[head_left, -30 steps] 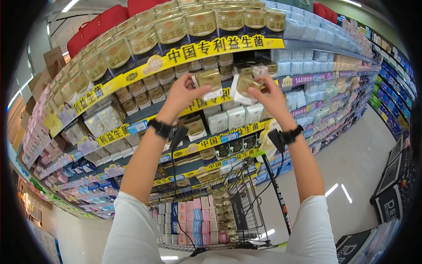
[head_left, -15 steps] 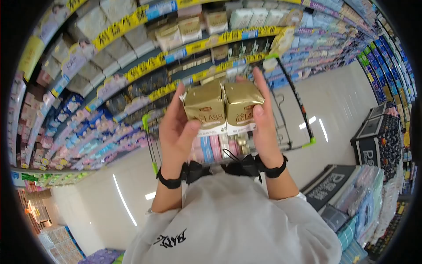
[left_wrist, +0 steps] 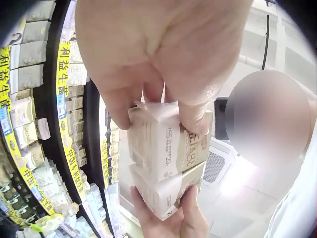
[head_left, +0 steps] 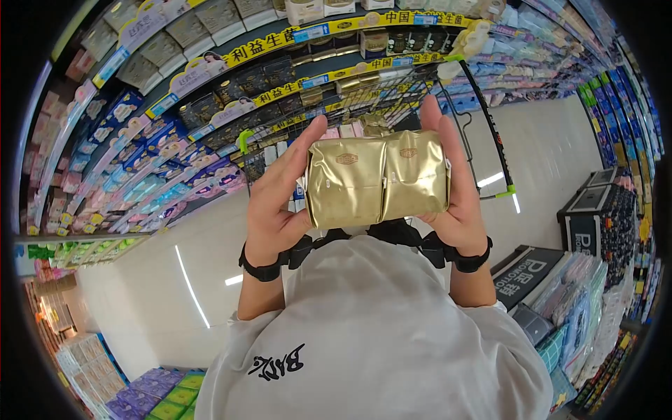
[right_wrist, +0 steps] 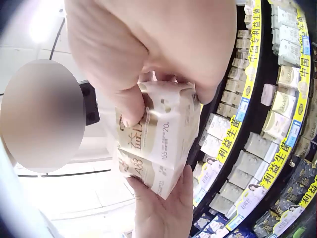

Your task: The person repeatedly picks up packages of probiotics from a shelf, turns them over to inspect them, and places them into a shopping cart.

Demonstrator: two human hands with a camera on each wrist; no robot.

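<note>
Two gold foil packs are pressed side by side in front of my chest in the head view. My left hand (head_left: 292, 190) grips the left gold pack (head_left: 346, 183), fingers over its top and thumb beneath. My right hand (head_left: 453, 176) grips the right gold pack (head_left: 417, 175) the same way. In the left wrist view my left hand (left_wrist: 158, 54) pinches a white-sided pack (left_wrist: 159, 144), and the other pack (left_wrist: 167, 191) lies under it on the right hand's fingers (left_wrist: 173, 220). In the right wrist view my right hand (right_wrist: 148, 44) holds its pack (right_wrist: 166, 126) against the other (right_wrist: 148, 173).
A wire shopping cart (head_left: 364, 105) with green handle ends stands just beyond the hands, holding several small packs. Store shelving (head_left: 175, 119) full of packaged goods runs along the left and far side. Low displays (head_left: 595, 231) line the right. Pale floor (head_left: 161, 280) lies between.
Both hands came down from the shelf with one pack each. They brought the packs together in front of my chest, plain gold faces up. My view tilted downward.
</note>
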